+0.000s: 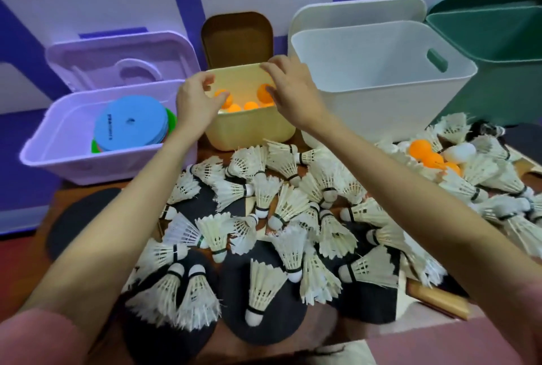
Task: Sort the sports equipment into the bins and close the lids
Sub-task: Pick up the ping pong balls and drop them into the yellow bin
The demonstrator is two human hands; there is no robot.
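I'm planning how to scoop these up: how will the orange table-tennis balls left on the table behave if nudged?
The orange table-tennis balls are round and smooth, so they will probably roll readily. They look small and hollow, so likely very light. The white feather shuttlecocks around them may stop them rolling far.

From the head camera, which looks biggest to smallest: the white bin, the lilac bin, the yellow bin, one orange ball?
1. white bin
2. lilac bin, looks close to the white one, so that ranking is unsure
3. yellow bin
4. orange ball
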